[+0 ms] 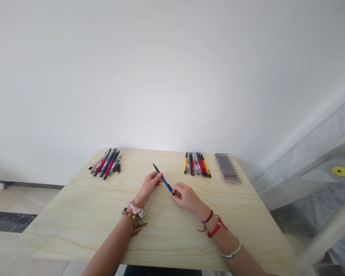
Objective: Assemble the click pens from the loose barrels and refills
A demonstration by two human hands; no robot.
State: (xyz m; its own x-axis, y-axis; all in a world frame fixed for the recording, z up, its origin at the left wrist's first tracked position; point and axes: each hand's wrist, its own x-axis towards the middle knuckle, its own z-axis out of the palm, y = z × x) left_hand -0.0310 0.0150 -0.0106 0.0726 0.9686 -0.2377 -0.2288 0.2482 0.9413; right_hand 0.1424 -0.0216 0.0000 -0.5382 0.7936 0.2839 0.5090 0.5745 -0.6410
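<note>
A blue pen with a black tip section [166, 183] is held slanted above the middle of the table. My left hand [152, 184] pinches it around its middle, between thumb and fingers. At its lower right end, the fingers of my right hand [187, 196] are closed on the black clicker end. A loose pile of pens [106, 163], red, blue, black and clear, lies at the back left. Toward the back right, a row of pens [197, 165] in yellow, black, clear and red lies side by side.
The light wooden table [169, 237] stands against a white wall [172, 76]. A dark flat object [227, 168], blurred by pixelation, lies at the back right. Beyond the table's right edge are a pale slanted bar [330, 226] and a disc with a yellow centre [341, 171].
</note>
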